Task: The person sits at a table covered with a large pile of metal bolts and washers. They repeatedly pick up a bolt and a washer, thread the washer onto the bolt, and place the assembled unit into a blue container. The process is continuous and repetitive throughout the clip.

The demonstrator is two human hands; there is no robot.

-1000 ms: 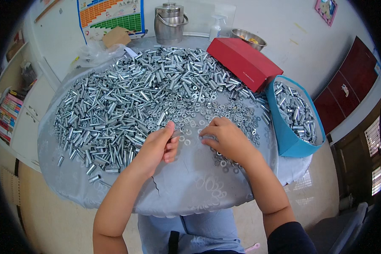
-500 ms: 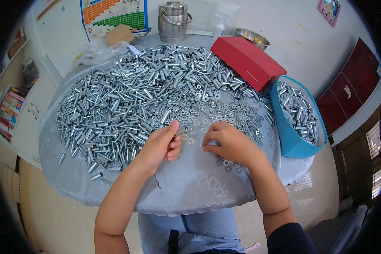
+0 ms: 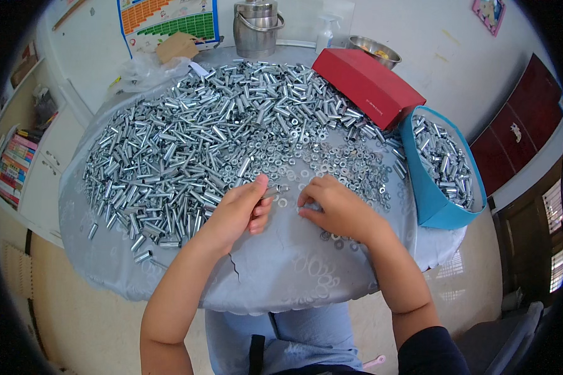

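My left hand is closed, its thumb pressed over the curled fingers. From the grip a short metal rod sticks out toward the right. My right hand hovers just across from it with fingers curled in; whatever the fingertips hold is hidden. Between and beyond the hands lie loose washers and a spread of nuts and washers. A large heap of shiny metal sleeves and bolts covers the left and far side of the table. More washers lie partly under my right wrist.
A blue fabric bin full of metal sleeves stands at the right edge. Behind it a red box rests on the table. Farther back are a steel pot, a spray bottle, a metal bowl and a plastic bag.
Both hands hold nearly the same places and poses. The whole view has shifted slightly, with the far objects sitting a little higher.
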